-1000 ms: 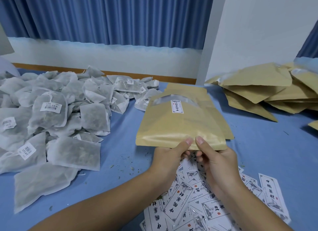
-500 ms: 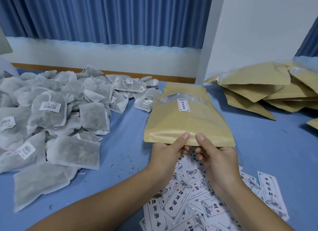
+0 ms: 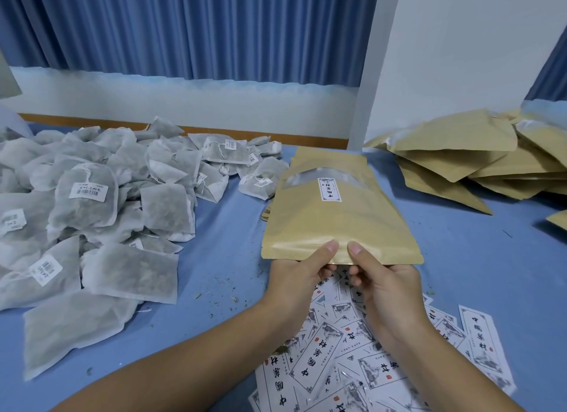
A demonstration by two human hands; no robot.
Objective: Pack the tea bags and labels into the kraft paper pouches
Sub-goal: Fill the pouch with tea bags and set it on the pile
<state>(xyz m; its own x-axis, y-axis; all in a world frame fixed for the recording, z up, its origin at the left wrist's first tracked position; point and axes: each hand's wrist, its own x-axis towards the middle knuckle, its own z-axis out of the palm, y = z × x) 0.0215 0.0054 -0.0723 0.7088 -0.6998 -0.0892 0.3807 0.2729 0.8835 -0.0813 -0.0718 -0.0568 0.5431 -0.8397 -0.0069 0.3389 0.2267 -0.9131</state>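
- The labels lie nearest, a loose overlapping heap of printed cards on the blue table, partly under the wrists. They look thin, light and slick, so one probably lifts best by a free corner, or it will drag its neighbours along.
- The left hand and right hand meet at the near edge of the kraft pouch. The thumbs lie side by side on top and the fingers curl underneath, both pinching it.
- The kraft pouch is held just above the table, in front of the labels, with its far end pointing away. A clear window strip and a small sticker show on its upper face.
- It looks light and flat, stiff enough to hold its shape but easy to crease. The glossy near band may be slippery.
- That band is probably the mouth, though I cannot tell. If so, the two layers there are the place to pull apart.
- The tea bags are heaped to the left, well apart from the hands. They look soft, limp and light.
- Leaf crumbs on the table suggest the bags shed, so take one by its flat body, not by its string or tag.
- A pile of pouches lies far right, and a blue curtain hangs behind.
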